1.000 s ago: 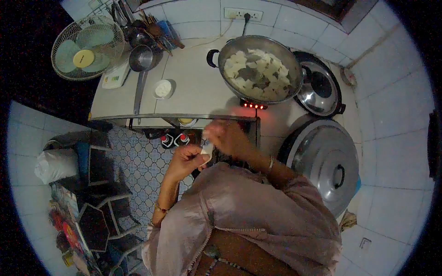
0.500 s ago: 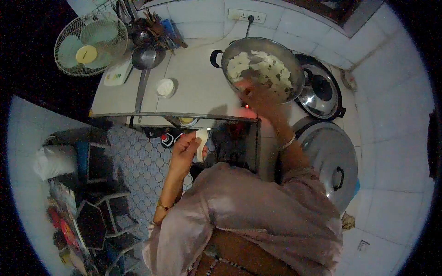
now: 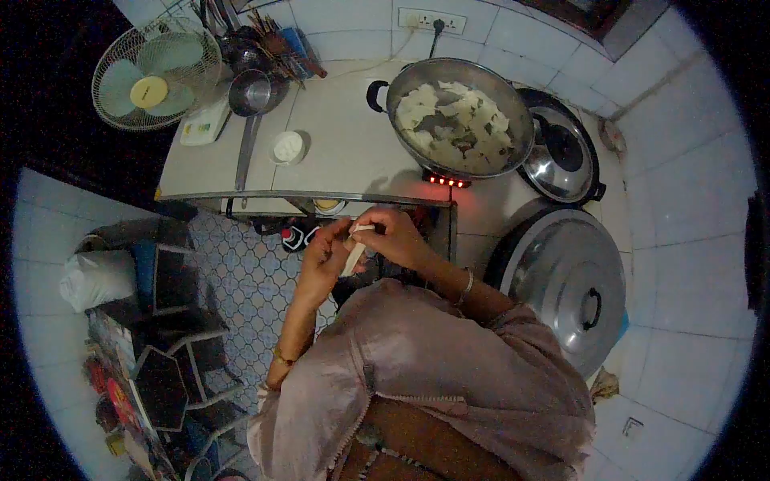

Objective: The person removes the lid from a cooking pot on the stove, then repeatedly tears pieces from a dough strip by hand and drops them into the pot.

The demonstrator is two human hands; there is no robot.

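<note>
In front of my body, below the counter edge, my left hand (image 3: 319,260) is closed on a pale strip of dough (image 3: 353,259). My right hand (image 3: 395,235) has its fingers pinched on the upper end of the same strip, close to my left fingertips. Ahead of my hands is a wide two-handled pot (image 3: 513,96) on a cooker with red lights (image 3: 447,182). Flat white dough pieces (image 3: 419,106) and some dark green leaves float in its liquid.
On the counter (image 3: 345,128) stand a small bowl of white stuff (image 3: 288,148), a long-handled ladle (image 3: 250,94) and a scale (image 3: 205,124). A fan (image 3: 150,92) is far left. To the right are a glass lid (image 3: 565,172) and a large lidded pot (image 3: 561,264).
My right hand has come back from over the pot to the dough strip beside my left hand. The cooker's red lights now show fully.
</note>
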